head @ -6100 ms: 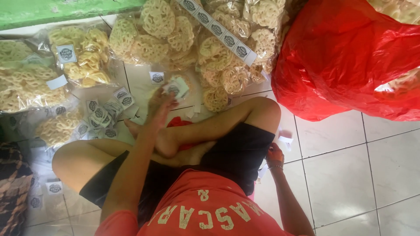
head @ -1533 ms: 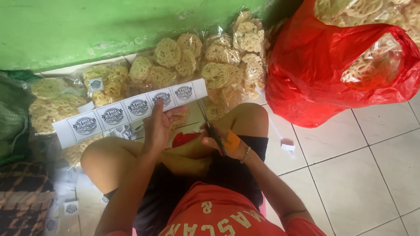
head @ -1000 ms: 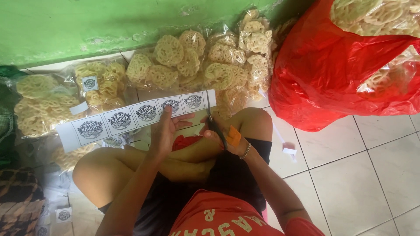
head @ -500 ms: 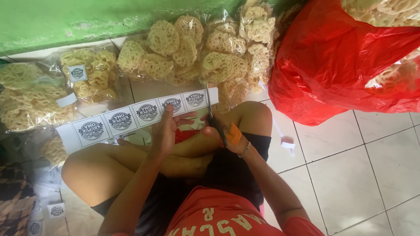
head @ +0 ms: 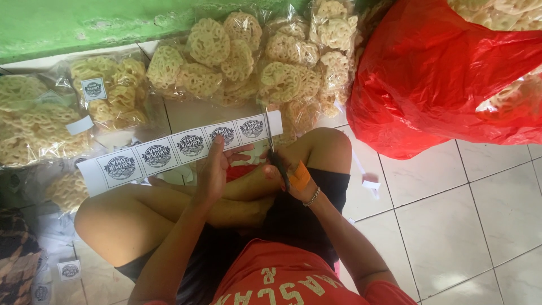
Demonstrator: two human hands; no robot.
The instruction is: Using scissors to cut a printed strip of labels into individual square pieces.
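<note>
A white strip of round-printed labels (head: pixel 180 146) is held level above the crossed legs of a person seated on a tiled floor (head: pixel 480 214); the left hand (head: pixel 214 172) pinches the strip near its middle; the right hand (head: pixel 291 172), closed around orange-handled scissors (head: pixel 276 155), sets the blades against the strip's right end; clear bags of yellow crackers (head: pixel 226 56) lie just beyond, a red plastic sack (head: pixel 446 73) at right.
</note>
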